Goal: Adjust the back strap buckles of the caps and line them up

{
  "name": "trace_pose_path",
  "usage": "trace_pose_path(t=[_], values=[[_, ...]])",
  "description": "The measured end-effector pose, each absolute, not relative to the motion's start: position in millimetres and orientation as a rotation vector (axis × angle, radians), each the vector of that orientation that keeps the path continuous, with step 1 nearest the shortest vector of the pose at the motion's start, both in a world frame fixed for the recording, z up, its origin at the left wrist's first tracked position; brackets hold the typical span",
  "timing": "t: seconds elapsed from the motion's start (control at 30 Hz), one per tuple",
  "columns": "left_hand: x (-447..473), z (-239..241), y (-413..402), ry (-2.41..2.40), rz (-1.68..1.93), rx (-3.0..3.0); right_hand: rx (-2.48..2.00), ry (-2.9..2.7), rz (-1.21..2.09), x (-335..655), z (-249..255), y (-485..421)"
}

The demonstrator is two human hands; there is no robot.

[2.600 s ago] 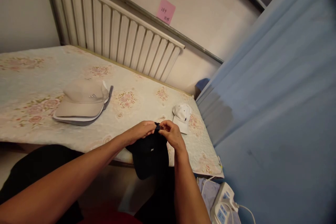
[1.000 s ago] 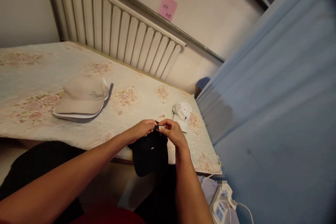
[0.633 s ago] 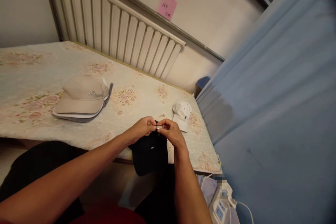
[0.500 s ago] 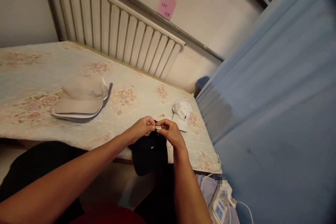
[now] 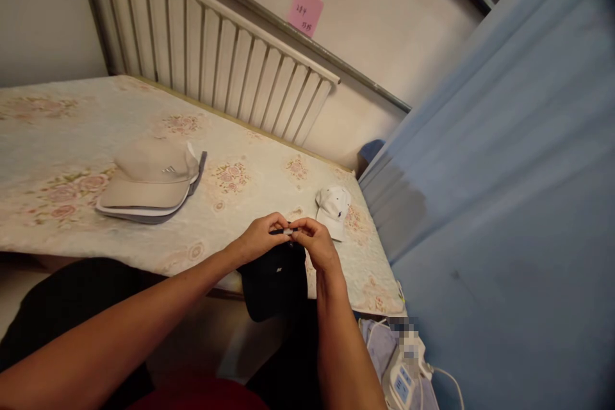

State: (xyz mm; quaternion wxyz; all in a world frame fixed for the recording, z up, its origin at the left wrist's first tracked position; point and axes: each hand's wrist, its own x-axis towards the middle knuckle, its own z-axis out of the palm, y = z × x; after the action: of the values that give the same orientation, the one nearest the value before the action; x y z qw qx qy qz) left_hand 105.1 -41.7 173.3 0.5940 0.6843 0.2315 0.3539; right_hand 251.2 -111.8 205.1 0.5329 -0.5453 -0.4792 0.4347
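Observation:
A black cap point(image 5: 275, 280) hangs over the near edge of the bed, its brim pointing down towards me. My left hand point(image 5: 259, 241) and my right hand point(image 5: 313, 245) meet above it, both pinching the cap's black back strap point(image 5: 278, 231). A small silver buckle point(image 5: 287, 230) shows on the strap between the fingertips. Both hands are closed in a pinch.
A bed with a floral cover point(image 5: 72, 141) spreads ahead. On it lies a stack of caps topped by a beige cap point(image 5: 150, 176), and a small white cap point(image 5: 333, 203) to the right. A slatted headboard point(image 5: 216, 57), a blue curtain point(image 5: 504, 173) and a white power strip point(image 5: 401, 381) surround it.
The hands have kept pinching the back of the black cap. The strap is now drawn out flat between the fingers, with the silver buckle showing.

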Motion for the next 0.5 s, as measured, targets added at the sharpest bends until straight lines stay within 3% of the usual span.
trace_pose_path(t=[0.5], values=[[98,173,-37,0.635,0.784,1.864,-1.268,-0.742,0.904,254,194,-110]])
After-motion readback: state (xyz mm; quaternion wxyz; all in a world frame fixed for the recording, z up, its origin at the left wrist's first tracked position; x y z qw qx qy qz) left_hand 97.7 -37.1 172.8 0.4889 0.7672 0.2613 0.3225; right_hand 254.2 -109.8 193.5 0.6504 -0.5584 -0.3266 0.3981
